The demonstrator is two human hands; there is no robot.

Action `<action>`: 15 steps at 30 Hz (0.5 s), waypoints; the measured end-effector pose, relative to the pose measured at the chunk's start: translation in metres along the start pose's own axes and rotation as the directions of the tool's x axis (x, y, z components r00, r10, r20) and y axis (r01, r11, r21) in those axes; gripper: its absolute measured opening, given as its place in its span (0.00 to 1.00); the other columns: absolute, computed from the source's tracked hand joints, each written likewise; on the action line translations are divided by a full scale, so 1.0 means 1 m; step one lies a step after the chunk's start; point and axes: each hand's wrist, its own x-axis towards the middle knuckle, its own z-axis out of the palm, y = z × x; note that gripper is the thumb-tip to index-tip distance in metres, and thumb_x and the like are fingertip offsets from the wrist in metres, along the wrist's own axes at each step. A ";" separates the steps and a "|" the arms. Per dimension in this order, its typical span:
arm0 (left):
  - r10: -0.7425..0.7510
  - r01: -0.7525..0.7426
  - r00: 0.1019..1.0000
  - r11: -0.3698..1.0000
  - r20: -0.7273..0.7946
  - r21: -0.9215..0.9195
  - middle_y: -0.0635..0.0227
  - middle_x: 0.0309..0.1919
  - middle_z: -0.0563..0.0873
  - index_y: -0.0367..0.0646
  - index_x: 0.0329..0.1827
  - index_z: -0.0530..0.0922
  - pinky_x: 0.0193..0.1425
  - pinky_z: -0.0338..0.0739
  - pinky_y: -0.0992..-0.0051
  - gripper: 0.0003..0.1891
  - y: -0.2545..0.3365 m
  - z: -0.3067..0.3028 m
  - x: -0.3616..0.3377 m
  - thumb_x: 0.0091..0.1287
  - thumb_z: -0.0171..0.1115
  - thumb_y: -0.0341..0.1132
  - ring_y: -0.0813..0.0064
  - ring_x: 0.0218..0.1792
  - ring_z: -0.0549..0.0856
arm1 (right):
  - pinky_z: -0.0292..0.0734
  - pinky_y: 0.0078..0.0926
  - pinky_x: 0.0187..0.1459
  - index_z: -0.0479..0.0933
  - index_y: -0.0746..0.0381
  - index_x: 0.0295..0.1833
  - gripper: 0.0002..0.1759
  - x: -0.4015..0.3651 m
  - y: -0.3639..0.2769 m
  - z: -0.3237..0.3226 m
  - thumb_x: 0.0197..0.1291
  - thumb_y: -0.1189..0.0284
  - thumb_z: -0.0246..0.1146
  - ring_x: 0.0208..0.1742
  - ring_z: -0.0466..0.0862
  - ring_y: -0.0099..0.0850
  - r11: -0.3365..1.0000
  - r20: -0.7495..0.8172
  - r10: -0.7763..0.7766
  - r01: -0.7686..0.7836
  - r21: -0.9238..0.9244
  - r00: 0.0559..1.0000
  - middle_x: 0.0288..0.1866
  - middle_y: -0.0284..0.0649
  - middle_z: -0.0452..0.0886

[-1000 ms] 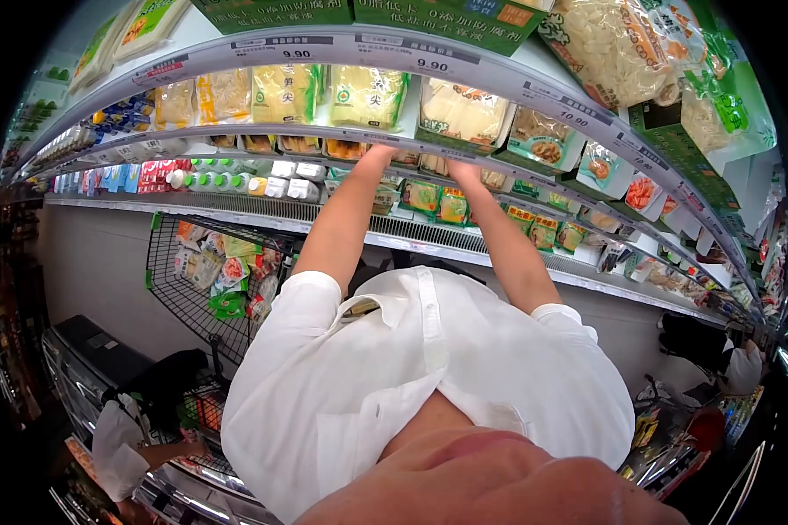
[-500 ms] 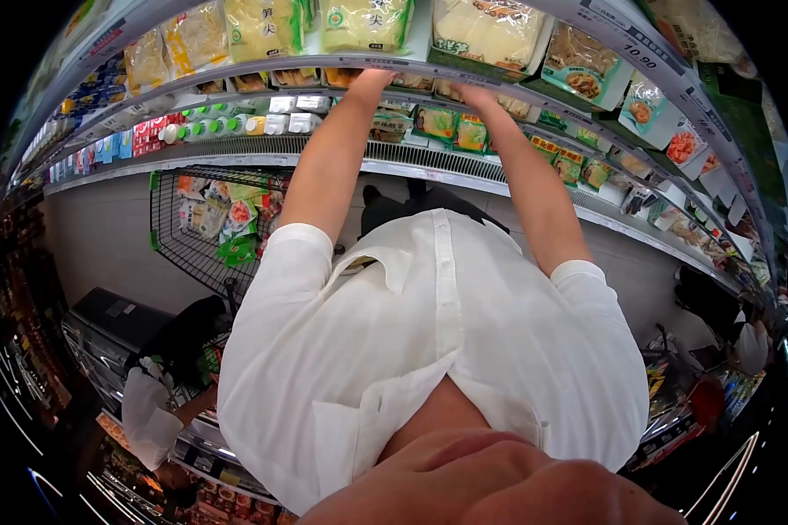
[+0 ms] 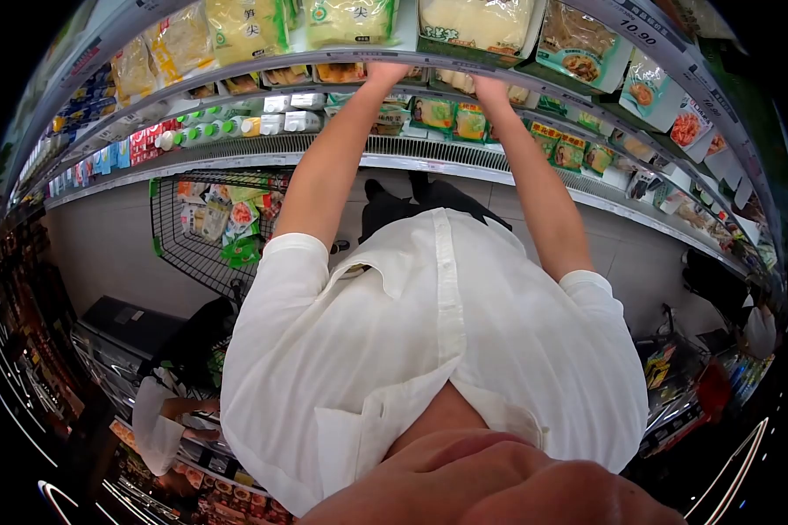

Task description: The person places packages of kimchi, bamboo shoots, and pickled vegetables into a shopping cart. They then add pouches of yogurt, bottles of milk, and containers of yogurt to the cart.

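Both arms reach forward into a refrigerated shelf. My left hand [image 3: 387,73] is under the front edge of the upper shelf [image 3: 320,60], among packaged foods on the level below; its fingers are hidden. A short way to its right, my right hand [image 3: 490,88] also reaches under that edge, beside a pale food pack [image 3: 455,81]. Its fingers are out of sight, so what either hand holds cannot be made out. Green and yellow packets [image 3: 469,121] stand on a lower level beneath the hands. Above them on the upper shelf are clear bags of pale food [image 3: 350,22].
A black wire shopping cart [image 3: 171,229] holding several food packages stands at my left. Milk-like bottles and white cartons [image 3: 302,121] line the lower left shelf. Behind me on the left a person in a white top [image 3: 156,429] has hands near another cart. More shelves curve to the right.
My hands have shifted slightly right and farther in along the shelf, while the shelf goods appear farther left. The person behind on the left has moved their arms.
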 end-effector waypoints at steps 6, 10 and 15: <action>-0.392 0.490 0.854 0.390 0.341 -0.780 0.66 0.57 0.93 0.39 0.65 0.86 0.63 0.83 0.69 0.21 0.052 -0.125 -0.095 0.79 0.69 0.45 0.73 0.55 0.90 | 0.87 0.38 0.62 0.75 0.63 0.75 0.26 -0.096 -0.047 -0.057 0.79 0.64 0.69 0.60 0.90 0.33 0.684 0.346 0.259 -0.424 0.594 0.902 0.69 0.41 0.86; -0.322 0.592 0.772 0.049 0.548 -0.805 0.69 0.57 0.92 0.39 0.69 0.83 0.63 0.81 0.74 0.21 0.062 -0.159 -0.185 0.82 0.68 0.44 0.80 0.55 0.89 | 0.87 0.36 0.66 0.73 0.61 0.78 0.27 -0.145 -0.025 -0.059 0.81 0.63 0.68 0.66 0.89 0.33 0.631 0.551 0.229 -0.554 0.543 0.802 0.69 0.40 0.86; -0.280 0.538 0.765 -0.217 0.580 -0.815 0.67 0.65 0.89 0.41 0.76 0.78 0.67 0.85 0.71 0.22 0.060 -0.205 -0.279 0.85 0.65 0.42 0.76 0.61 0.89 | 0.85 0.34 0.68 0.70 0.62 0.81 0.30 -0.223 -0.045 -0.039 0.81 0.63 0.67 0.68 0.88 0.32 0.675 0.661 0.199 -0.590 0.443 0.724 0.72 0.41 0.84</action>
